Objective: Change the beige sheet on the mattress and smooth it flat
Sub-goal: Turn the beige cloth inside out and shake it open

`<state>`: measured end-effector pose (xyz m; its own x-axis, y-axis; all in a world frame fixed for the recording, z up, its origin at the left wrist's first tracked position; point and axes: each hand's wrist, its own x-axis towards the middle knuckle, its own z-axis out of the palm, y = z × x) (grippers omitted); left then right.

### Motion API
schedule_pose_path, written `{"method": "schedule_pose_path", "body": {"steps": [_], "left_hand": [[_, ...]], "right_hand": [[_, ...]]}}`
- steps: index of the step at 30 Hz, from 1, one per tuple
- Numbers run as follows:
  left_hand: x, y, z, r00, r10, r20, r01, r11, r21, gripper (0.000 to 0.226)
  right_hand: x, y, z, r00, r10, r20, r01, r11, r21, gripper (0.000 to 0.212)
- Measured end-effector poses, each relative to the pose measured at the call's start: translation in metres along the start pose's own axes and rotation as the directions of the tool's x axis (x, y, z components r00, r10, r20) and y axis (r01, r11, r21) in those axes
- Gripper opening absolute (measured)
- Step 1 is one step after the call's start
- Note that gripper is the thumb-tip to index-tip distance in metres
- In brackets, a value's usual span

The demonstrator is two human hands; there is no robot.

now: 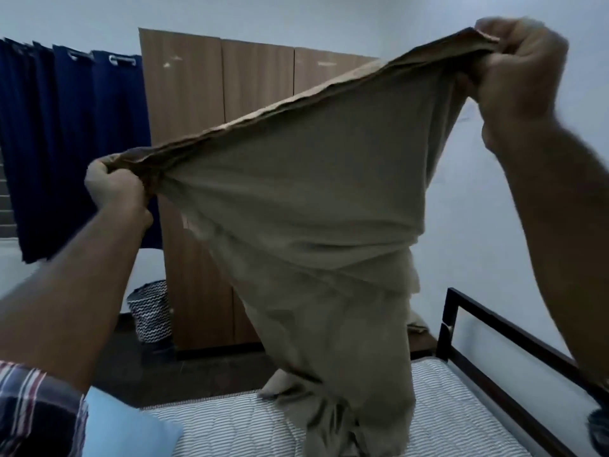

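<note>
At the far left, navy eyelet curtains hang against the wall. Lower down, a plaid sleeve covers the left arm, and a pale blue pillow lies on the near left corner of the mattress. The left hand is raised, its grip closed tight around a bunched corner of the beige sheet. Beyond it a patterned black-and-white basket stands on the floor beside a three-door wooden wardrobe.

The sheet's top edge runs taut and slanting upward from the left hand to the right, while the rest hangs down in a narrowing, twisted drape whose lower end rests crumpled on the bare striped mattress. The right hand, held higher than the left, has its grip closed on the other gathered end of that edge. At the right, a black metal bed frame borders the mattress along the wall.
</note>
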<state>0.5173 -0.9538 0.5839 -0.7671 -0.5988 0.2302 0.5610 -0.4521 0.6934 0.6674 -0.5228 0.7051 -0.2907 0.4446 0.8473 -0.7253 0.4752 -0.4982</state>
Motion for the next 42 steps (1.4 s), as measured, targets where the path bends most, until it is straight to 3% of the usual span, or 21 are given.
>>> {"method": "schedule_pose_path", "body": {"steps": [2, 5, 8, 10, 12, 14, 16, 19, 21, 23, 25, 26, 28, 30, 31, 33, 35, 36, 39, 40, 42], "left_hand": [[0.004, -0.009, -0.011, 0.986, -0.147, 0.077, 0.142, 0.987, 0.072, 0.024], [0.006, -0.027, -0.045, 0.958, -0.264, 0.115, 0.218, 0.927, 0.306, 0.029], [0.005, -0.023, -0.049, 1.0, -0.018, -0.023, 0.022, 0.982, 0.19, 0.031], [0.002, -0.016, -0.039, 0.995, 0.099, -0.035, -0.093, 0.987, 0.135, 0.034], [0.004, -0.021, -0.041, 1.0, 0.008, 0.016, -0.01, 0.991, 0.135, 0.033], [0.007, -0.032, -0.055, 0.99, -0.12, 0.069, 0.099, 0.964, 0.248, 0.033], [0.005, -0.026, -0.058, 0.996, -0.087, 0.03, 0.079, 0.973, 0.217, 0.032], [0.013, -0.003, -0.034, 0.979, 0.202, 0.009, -0.201, 0.962, 0.183, 0.032], [0.022, -0.01, -0.026, 0.984, 0.172, 0.044, -0.177, 0.972, 0.152, 0.031], [0.012, -0.036, -0.036, 0.997, 0.039, 0.074, -0.061, 0.946, 0.32, 0.026], [-0.002, -0.061, -0.055, 0.979, -0.161, 0.126, 0.087, 0.886, 0.455, 0.022], [-0.004, -0.063, -0.06, 0.977, -0.185, 0.102, 0.127, 0.9, 0.417, 0.025], [0.006, -0.046, -0.052, 0.999, -0.009, 0.034, -0.001, 0.955, 0.296, 0.023], [0.017, -0.019, -0.031, 0.992, 0.128, 0.018, -0.129, 0.983, 0.134, 0.021], [0.021, -0.013, -0.022, 0.987, 0.155, 0.045, -0.159, 0.982, 0.102, 0.021], [0.013, -0.023, -0.019, 0.992, 0.123, 0.034, -0.127, 0.973, 0.195, 0.023], [0.006, -0.053, -0.034, 0.998, -0.014, 0.064, -0.006, 0.95, 0.312, 0.025], [-0.001, -0.062, -0.042, 0.993, -0.082, 0.086, 0.05, 0.945, 0.324, 0.023], [-0.002, -0.057, -0.038, 0.999, 0.008, 0.035, -0.017, 0.966, 0.257, 0.031], [-0.002, -0.045, -0.029, 0.997, 0.072, 0.017, -0.074, 0.971, 0.227, 0.034], [0.009, -0.036, -0.017, 0.984, 0.179, 0.004, -0.176, 0.965, 0.193, 0.034]], "right_hand": [[-0.022, 0.014, -0.001, 0.992, 0.027, 0.121, 0.003, 0.969, -0.246, 0.026], [-0.061, 0.033, -0.01, 0.856, 0.381, 0.35, -0.202, 0.869, -0.451, 0.02], [-0.052, 0.024, -0.008, 0.972, 0.212, 0.103, -0.15, 0.893, -0.424, 0.006], [-0.056, 0.014, 0.0, 0.999, 0.036, -0.011, -0.037, 0.872, -0.487, 0.016], [-0.08, 0.025, 0.006, 0.981, 0.112, 0.16, 0.007, 0.798, -0.603, 0.012], [-0.098, 0.034, 0.003, 0.864, 0.345, 0.366, -0.034, 0.765, -0.643, 0.021], [-0.083, 0.03, -0.007, 0.931, 0.228, 0.285, 0.027, 0.735, -0.677, 0.011], [-0.046, -0.005, -0.01, 0.982, -0.136, -0.13, 0.03, 0.794, -0.607, 0.027], [-0.061, -0.007, -0.003, 0.985, -0.157, -0.069, 0.081, 0.78, -0.621, 0.023], [-0.101, 0.015, 0.003, 0.93, 0.205, 0.304, 0.088, 0.68, -0.728, 0.014], [-0.121, 0.025, -0.007, 0.697, 0.562, 0.446, -0.024, 0.639, -0.768, 0.014], [-0.113, 0.025, -0.013, 0.726, 0.531, 0.438, -0.065, 0.686, -0.724, 0.016], [-0.073, 0.01, -0.017, 0.956, 0.209, 0.205, -0.029, 0.763, -0.645, 0.012], [-0.043, -0.008, -0.017, 0.991, -0.11, -0.071, 0.032, 0.732, -0.681, 0.026], [-0.045, -0.011, -0.013, 0.985, -0.138, -0.099, 0.029, 0.714, -0.7, 0.026], [-0.074, 0.01, -0.007, 0.984, 0.071, 0.166, 0.081, 0.645, -0.76, 0.016], [-0.117, 0.032, -0.006, 0.757, 0.533, 0.378, -0.012, 0.59, -0.808, 0.019], [-0.122, 0.04, -0.01, 0.696, 0.601, 0.392, -0.083, 0.61, -0.788, 0.019], [-0.078, 0.027, -0.021, 0.971, 0.173, 0.166, 0.012, 0.657, -0.754, 0.017], [-0.059, 0.018, -0.027, 0.999, -0.032, 0.01, 0.029, 0.668, -0.743, 0.024], [-0.049, 0.009, -0.03, 0.971, -0.187, -0.149, 0.028, 0.707, -0.707, 0.028]]}}
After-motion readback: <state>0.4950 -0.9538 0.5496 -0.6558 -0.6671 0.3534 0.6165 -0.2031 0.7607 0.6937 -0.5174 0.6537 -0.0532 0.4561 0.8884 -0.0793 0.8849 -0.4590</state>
